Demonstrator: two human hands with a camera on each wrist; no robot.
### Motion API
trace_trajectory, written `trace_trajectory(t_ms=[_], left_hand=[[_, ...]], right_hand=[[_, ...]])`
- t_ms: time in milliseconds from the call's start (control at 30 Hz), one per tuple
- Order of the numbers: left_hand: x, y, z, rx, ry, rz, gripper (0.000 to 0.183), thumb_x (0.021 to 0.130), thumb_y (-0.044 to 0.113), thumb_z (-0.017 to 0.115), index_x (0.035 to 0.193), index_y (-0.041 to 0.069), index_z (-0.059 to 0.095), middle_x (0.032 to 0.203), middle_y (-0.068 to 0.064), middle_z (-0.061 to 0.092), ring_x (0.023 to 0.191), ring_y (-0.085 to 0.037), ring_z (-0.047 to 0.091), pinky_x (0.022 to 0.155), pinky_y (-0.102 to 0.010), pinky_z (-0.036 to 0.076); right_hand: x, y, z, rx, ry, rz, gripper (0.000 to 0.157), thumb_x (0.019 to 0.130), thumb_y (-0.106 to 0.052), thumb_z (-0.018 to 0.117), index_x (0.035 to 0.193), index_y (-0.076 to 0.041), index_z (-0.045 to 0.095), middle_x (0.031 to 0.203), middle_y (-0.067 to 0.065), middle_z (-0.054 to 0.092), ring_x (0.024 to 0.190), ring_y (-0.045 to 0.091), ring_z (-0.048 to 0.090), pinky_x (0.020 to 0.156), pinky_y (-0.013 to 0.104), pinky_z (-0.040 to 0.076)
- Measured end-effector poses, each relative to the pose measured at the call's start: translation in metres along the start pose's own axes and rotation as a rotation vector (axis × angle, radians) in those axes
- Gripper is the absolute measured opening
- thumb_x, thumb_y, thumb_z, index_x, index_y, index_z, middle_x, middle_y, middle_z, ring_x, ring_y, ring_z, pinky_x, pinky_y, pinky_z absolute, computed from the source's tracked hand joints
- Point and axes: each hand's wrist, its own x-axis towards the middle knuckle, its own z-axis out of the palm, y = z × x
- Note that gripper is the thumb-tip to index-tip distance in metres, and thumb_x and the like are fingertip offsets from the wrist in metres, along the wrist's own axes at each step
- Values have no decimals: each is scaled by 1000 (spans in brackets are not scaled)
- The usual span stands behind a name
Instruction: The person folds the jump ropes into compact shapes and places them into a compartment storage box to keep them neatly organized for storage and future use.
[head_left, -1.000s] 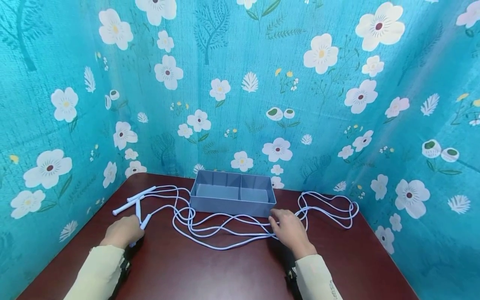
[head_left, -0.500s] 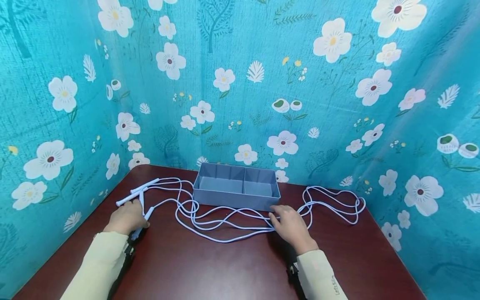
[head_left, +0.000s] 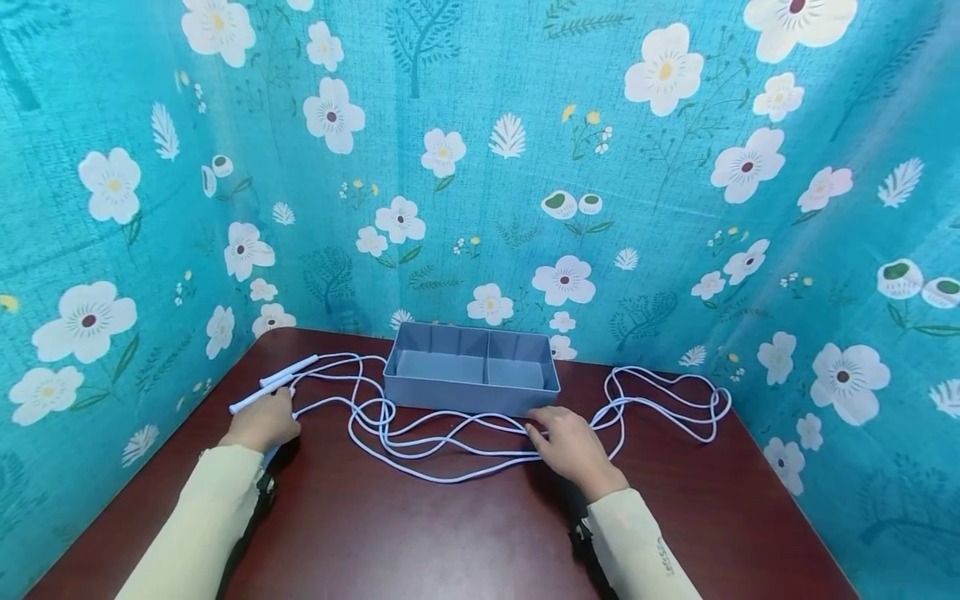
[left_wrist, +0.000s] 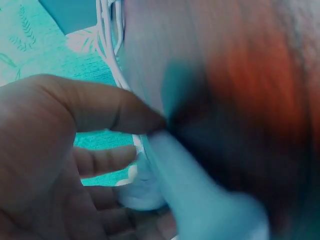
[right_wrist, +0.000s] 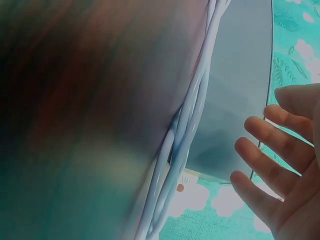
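Note:
My left hand [head_left: 262,418] is over white jump rope handles at the table's left side. In the left wrist view its thumb presses against the end of one handle [left_wrist: 200,190], and its fingers curl behind near a second handle [left_wrist: 142,187]. Two more jump rope handles [head_left: 288,369] lie just beyond the hand. Long white cords [head_left: 442,479] run in loops across the table. At the front right corner of the grey box [head_left: 457,393] is my right hand [head_left: 573,446], its fingers spread in the right wrist view and nothing between them, close to the bunched cords [right_wrist: 187,120].
The grey two-part box stands at the back of the dark red table [head_left: 420,542]. A loop of cord [head_left: 667,400] spreads to its right. Blue flowered cloth [head_left: 480,167] hangs behind and along both sides.
My left hand has moved forward along the handles and now covers most of the nearer pair. The head view has shifted slightly. My right hand stays by the box corner.

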Motion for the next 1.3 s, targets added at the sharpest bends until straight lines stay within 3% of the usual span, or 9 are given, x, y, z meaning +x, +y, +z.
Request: trace_trajectory(t_ms=[200, 333, 433, 533, 633, 733, 833, 1167, 1300], left_hand=[[-2, 0, 1, -41, -22, -23, 56, 78, 5, 70, 116, -19, 37, 87, -28, 56, 71, -36, 56, 70, -54, 49], [-4, 5, -1, -103, -28, -11, 62, 81, 2, 67, 125, -19, 28, 95, -31, 54, 74, -36, 57, 69, -51, 52], [-6, 11, -8, -134, 14, 2, 78, 81, 1, 65, 136, -21, 15, 112, -41, 48, 90, -46, 57, 79, -57, 50], [-8, 20, -17, -144, 89, 28, 86, 81, 0, 63, 141, -22, 6, 128, -45, 38, 111, -54, 47, 92, -63, 40], [-10, 34, -25, -140, 174, 95, 76, 85, -1, 61, 141, -21, 15, 129, -42, 37, 116, -53, 42, 97, -64, 34], [-15, 52, -31, -135, 269, 207, 55, 87, -4, 59, 134, -18, 34, 114, -34, 48, 102, -45, 50, 91, -60, 43], [-22, 71, -36, -140, 331, 310, 41, 89, -7, 56, 126, -15, 42, 102, -27, 51, 91, -37, 51, 84, -56, 46], [-49, 121, -37, -157, 337, 472, 43, 93, -4, 57, 134, -5, 44, 113, -17, 52, 100, -28, 52, 92, -49, 47], [-61, 139, -43, -153, 356, 561, 45, 93, -3, 58, 136, -1, 44, 109, -10, 52, 94, -21, 51, 85, -41, 52]], right_hand=[[1, -5, 1, 11, -12, -43, 25, 90, -23, 68, 113, -15, 72, 106, 1, 69, 101, 20, 64, 92, 42, 49], [1, -8, -1, 17, -8, -50, 25, 90, -24, 68, 114, -15, 72, 107, 1, 69, 100, 19, 64, 92, 42, 49], [2, -11, -3, 23, 4, -59, 26, 90, -24, 68, 113, -13, 72, 107, 2, 69, 100, 20, 64, 91, 43, 49], [1, -15, -4, 35, 18, -71, 26, 90, -25, 68, 113, -12, 72, 107, 2, 69, 101, 21, 64, 91, 43, 49], [0, -19, -6, 51, 29, -79, 25, 91, -24, 67, 113, -12, 72, 108, 3, 69, 103, 21, 63, 92, 43, 49], [0, -23, -8, 56, 41, -84, 26, 91, -25, 67, 113, -12, 72, 110, 2, 69, 106, 21, 62, 93, 42, 48], [2, -26, -10, 62, 57, -96, 26, 92, -25, 66, 115, -12, 71, 112, 2, 68, 108, 20, 61, 94, 41, 47], [10, -41, -21, 112, 97, -157, 32, 93, -28, 65, 120, -11, 69, 117, 2, 67, 116, 21, 58, 98, 42, 44], [10, -51, -24, 141, 125, -172, 40, 94, -32, 64, 128, -13, 64, 125, 4, 63, 121, 21, 55, 100, 43, 43]])
